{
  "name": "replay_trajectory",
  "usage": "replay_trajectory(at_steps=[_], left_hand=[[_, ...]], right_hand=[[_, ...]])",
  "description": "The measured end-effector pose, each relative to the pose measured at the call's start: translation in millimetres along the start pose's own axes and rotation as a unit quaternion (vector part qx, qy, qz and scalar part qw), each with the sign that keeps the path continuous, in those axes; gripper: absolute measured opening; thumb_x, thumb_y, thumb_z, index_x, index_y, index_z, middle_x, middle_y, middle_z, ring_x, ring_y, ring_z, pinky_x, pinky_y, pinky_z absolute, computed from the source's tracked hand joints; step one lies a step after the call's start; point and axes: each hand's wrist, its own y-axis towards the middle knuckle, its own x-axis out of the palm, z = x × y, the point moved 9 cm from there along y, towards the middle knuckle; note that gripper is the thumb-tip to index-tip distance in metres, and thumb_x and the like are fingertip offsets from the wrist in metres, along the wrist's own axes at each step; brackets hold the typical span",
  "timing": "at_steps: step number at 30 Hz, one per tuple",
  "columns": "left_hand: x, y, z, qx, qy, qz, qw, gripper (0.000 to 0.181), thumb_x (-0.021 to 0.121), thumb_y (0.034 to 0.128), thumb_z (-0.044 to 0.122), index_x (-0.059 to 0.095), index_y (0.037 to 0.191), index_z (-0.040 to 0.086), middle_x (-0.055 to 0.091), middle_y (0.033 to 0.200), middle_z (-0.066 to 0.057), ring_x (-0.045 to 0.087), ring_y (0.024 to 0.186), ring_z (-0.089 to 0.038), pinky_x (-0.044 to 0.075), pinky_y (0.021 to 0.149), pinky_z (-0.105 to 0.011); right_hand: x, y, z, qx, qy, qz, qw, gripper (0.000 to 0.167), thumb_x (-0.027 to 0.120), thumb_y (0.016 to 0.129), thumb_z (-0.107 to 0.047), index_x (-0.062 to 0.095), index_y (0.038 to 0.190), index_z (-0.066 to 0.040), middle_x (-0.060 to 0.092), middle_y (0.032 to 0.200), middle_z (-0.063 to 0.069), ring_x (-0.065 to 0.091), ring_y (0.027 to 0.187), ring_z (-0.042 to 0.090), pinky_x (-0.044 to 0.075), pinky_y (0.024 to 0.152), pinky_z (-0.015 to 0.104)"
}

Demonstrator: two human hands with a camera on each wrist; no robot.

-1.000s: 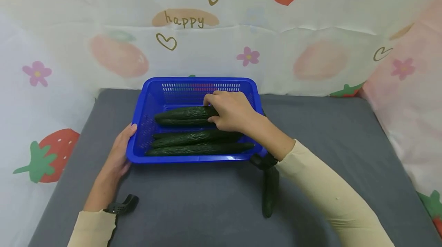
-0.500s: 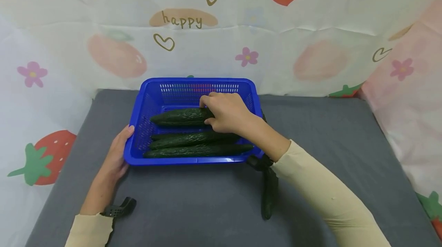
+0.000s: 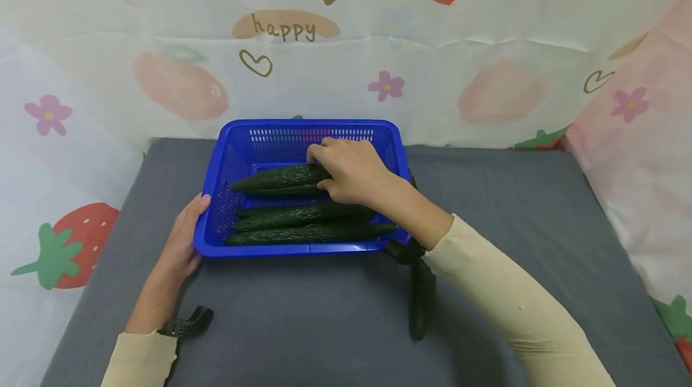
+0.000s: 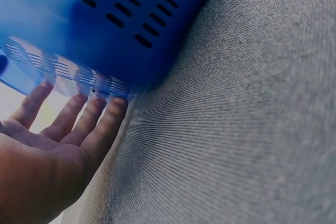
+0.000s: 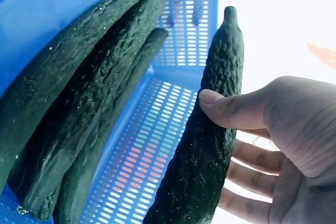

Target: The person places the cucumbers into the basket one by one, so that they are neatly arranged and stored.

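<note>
In the head view, my right hand (image 3: 354, 173) pinches a dark green cucumber (image 3: 276, 178) inside the blue plastic basket (image 3: 308, 250). The right wrist view shows the thumb lying across this cucumber (image 5: 197, 145), with the other fingers behind it. Three more cucumbers (image 3: 319, 233) lie side by side along the basket's near wall. My left hand (image 3: 181, 237) rests against the basket's left side, thumb at the rim. Seen from the left wrist, its nearly straight fingers (image 4: 107, 129) touch the slotted wall (image 4: 100, 40).
Another cucumber (image 3: 421, 303) lies on the grey cloth (image 3: 303, 327) beneath my right wrist, partly hidden. A dark green tip (image 3: 413, 179) shows by the basket's right side. Behind the basket hangs a white patterned cloth (image 3: 324, 86).
My right hand has shifted slightly left with its cucumber, whose left end is nearer the basket's left wall. The left hand stays at the basket's side.
</note>
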Motion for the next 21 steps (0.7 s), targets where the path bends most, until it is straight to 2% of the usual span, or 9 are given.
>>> replay_trajectory(at_steps=[3,10,13,21], left_hand=[[-0.2,-0.9,1.0,0.003,0.000,-0.007,1.0000,0.033,0.038,0.1153,0.033,0.047,0.145,0.025,0.072,0.122,0.010,0.070,0.107,-0.005,0.059,0.088,-0.022],[-0.1,-1.2,1.6,0.009,0.003,-0.015,0.9998,0.042,0.038,0.1153,0.034,0.041,0.153,0.018,0.070,0.127,0.010,0.068,0.112,-0.005,0.058,0.092,-0.022],[0.1,-0.9,0.9,0.007,0.009,-0.017,0.9998,0.047,0.037,0.1152,0.035,0.037,0.158,0.014,0.068,0.130,0.011,0.067,0.115,-0.005,0.058,0.094,-0.021],[0.4,0.8,-0.2,0.006,0.011,-0.014,0.9998,0.048,0.038,0.1151,0.036,0.037,0.157,0.014,0.068,0.129,0.011,0.067,0.113,-0.004,0.057,0.093,-0.021]], right_hand=[[-1,0.9,-1,0.001,0.006,0.010,0.9999,0.034,0.075,0.100,-0.029,0.069,0.133,-0.020,0.071,0.119,0.004,0.071,0.091,0.021,0.056,0.066,0.035],[-14,-5.0,5,0.016,0.031,0.067,0.9971,0.026,0.071,0.103,-0.032,0.074,0.126,-0.020,0.075,0.117,0.002,0.071,0.086,0.019,0.054,0.062,0.034],[-12,-9.7,12,0.028,0.035,0.064,0.9969,0.027,0.069,0.103,-0.034,0.074,0.126,-0.020,0.075,0.117,0.001,0.071,0.085,0.019,0.054,0.061,0.034],[-5,-25.3,28,0.055,0.037,0.047,0.9967,0.031,0.067,0.104,-0.038,0.072,0.130,-0.021,0.075,0.121,0.003,0.071,0.089,0.022,0.055,0.064,0.038]])
